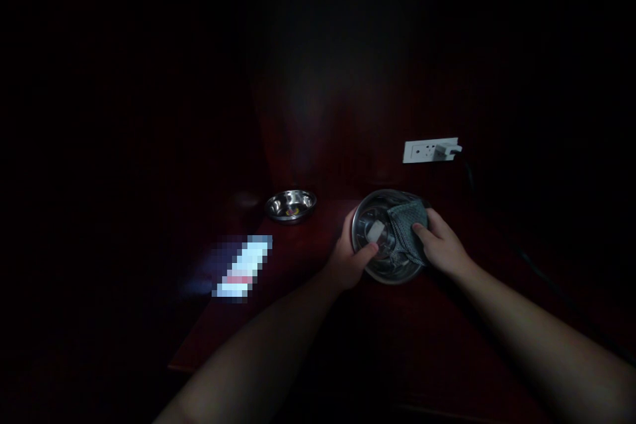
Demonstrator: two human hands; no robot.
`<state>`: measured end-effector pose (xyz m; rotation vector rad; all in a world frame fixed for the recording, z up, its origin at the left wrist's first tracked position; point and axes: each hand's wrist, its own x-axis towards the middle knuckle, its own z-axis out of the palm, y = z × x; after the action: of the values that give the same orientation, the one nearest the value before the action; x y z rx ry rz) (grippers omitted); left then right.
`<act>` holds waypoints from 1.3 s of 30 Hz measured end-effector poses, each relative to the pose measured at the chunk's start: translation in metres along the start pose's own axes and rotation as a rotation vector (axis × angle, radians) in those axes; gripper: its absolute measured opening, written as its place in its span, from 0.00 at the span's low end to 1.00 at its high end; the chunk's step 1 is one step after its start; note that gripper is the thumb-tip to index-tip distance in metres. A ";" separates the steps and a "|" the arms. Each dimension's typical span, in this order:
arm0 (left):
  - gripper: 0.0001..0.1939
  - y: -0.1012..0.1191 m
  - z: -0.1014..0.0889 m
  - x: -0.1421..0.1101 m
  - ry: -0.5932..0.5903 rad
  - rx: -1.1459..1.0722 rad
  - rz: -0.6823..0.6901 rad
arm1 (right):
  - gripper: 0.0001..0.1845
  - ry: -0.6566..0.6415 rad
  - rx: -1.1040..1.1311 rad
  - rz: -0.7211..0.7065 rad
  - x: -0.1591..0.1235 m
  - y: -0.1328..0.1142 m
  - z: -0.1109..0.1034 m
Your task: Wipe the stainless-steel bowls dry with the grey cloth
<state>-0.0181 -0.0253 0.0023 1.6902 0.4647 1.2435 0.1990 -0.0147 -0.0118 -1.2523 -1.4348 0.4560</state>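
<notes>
A shiny metal bowl (397,276) is tilted toward me above the dark red table, its inside showing a pale rectangular patch at the bottom. My left hand (348,258) grips its left rim, thumb over the inside and fingers behind. A grey-green textured cloth (408,228) hangs over the right rim and into the bowl. My right hand (441,244) is closed on the cloth, thumb pressing it against the bowl's inner wall, its other fingers hidden behind. Whether the bowl rests on the table cannot be made out.
On the dark red table (303,258) a smaller shallow metal bowl (291,204) with a coloured mark inside stands to the left. A bright pixelated patch (246,268) lies nearer the left edge. A white wall socket (422,150) holds a plug with a dark cable running down the right.
</notes>
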 end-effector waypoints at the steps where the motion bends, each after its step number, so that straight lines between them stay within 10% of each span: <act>1: 0.36 0.000 0.000 0.000 0.005 0.001 -0.007 | 0.09 -0.001 -0.002 0.005 0.000 0.000 0.000; 39: 0.34 -0.001 0.002 -0.002 0.028 -0.024 -0.023 | 0.09 0.017 0.025 0.006 -0.002 -0.009 0.002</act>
<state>-0.0171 -0.0269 0.0009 1.6445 0.4834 1.2529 0.1929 -0.0189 -0.0065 -1.2381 -1.4076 0.4647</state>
